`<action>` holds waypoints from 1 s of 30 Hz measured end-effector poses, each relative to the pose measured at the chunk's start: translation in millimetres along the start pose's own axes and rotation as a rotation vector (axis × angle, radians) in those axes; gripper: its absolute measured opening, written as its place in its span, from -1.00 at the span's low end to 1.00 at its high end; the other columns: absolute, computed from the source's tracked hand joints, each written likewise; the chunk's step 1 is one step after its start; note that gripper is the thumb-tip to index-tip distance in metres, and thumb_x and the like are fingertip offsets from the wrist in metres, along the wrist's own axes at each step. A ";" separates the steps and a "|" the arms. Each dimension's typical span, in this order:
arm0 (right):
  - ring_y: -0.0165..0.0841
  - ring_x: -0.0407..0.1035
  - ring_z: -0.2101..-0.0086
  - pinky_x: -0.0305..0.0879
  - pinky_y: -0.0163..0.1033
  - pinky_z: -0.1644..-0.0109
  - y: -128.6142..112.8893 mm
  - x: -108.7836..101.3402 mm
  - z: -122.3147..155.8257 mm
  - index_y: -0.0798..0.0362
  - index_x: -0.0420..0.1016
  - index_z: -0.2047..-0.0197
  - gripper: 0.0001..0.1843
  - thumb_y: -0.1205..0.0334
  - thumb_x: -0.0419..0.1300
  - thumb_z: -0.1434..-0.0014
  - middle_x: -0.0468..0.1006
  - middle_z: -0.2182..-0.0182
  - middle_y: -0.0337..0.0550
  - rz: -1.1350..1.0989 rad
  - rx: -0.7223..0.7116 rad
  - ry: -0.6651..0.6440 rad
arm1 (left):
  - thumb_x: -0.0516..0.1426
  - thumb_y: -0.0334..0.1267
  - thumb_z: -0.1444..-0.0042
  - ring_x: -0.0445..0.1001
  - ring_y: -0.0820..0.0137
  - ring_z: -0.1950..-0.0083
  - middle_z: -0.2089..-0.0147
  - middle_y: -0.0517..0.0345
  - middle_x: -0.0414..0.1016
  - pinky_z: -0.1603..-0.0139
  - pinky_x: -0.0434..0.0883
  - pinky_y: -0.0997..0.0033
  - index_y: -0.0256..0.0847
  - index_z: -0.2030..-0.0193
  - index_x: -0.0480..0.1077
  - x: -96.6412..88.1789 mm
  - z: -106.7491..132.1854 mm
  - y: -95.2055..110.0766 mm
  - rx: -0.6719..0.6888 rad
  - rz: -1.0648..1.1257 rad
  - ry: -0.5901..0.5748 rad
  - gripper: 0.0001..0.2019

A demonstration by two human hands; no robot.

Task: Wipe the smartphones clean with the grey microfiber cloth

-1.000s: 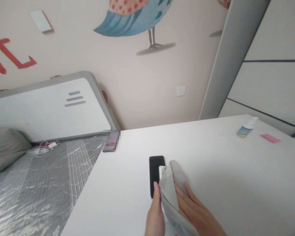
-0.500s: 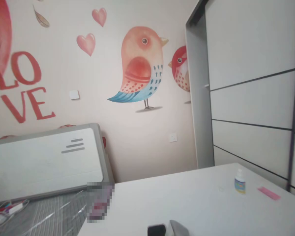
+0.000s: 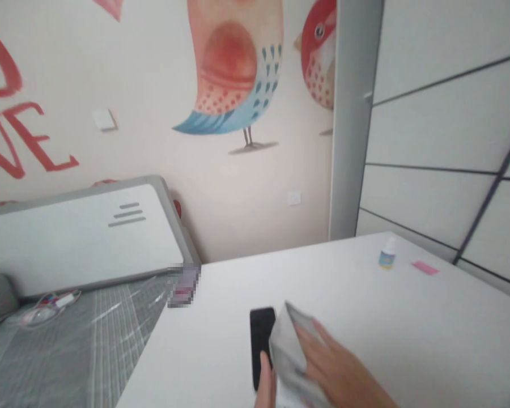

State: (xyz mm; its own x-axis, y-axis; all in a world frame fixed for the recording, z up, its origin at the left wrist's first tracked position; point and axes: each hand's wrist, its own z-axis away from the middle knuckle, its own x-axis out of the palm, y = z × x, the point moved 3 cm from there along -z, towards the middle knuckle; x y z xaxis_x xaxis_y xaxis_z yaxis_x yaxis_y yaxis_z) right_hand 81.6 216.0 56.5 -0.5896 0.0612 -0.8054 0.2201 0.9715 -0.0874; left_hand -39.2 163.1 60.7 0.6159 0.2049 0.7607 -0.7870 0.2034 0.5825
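A black smartphone point(image 3: 261, 348) lies lengthwise on the white table point(image 3: 408, 328), close to the bottom of the view. My right hand point(image 3: 335, 368) comes in from the lower right and holds a pale grey folded cloth point(image 3: 289, 354). The cloth presses against the phone's right edge and hides that side, and my thumb rests near the phone's lower part. The picture is blurred, so the exact contact is hard to judge. My left hand is out of sight.
A small white-capped bottle with a blue label point(image 3: 387, 255) and a pink strip point(image 3: 425, 268) lie at the table's far right. A pixelated object point(image 3: 183, 286) sits at the far corner. To the left, a plastic-covered mattress point(image 3: 80, 345) lies below a grey headboard point(image 3: 80, 238).
The view tipped up and has come back down. My right hand and the cloth are in sight again beside the phone, and the table's contents appear smaller and farther off.
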 end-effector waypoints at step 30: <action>-0.08 0.56 0.42 0.50 -0.08 0.40 41.9 -10.1 73.4 -0.04 0.55 0.34 -0.44 -0.35 0.04 -0.23 0.60 0.51 -0.07 -0.720 1.352 0.166 | -0.12 -0.06 -0.45 0.67 0.24 0.13 -0.13 -0.20 0.62 -0.01 0.59 0.10 -0.29 -0.33 0.35 -50.1 46.7 26.7 0.157 0.149 0.433 -0.49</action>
State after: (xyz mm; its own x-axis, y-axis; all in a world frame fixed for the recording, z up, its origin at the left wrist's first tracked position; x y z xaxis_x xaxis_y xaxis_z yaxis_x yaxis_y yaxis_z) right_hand 153.8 239.3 18.0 -0.9336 -0.2015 -0.2962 0.3229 -0.1154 -0.9394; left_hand -92.7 113.6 51.5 0.4277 0.6076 0.6693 -0.8432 0.0013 0.5376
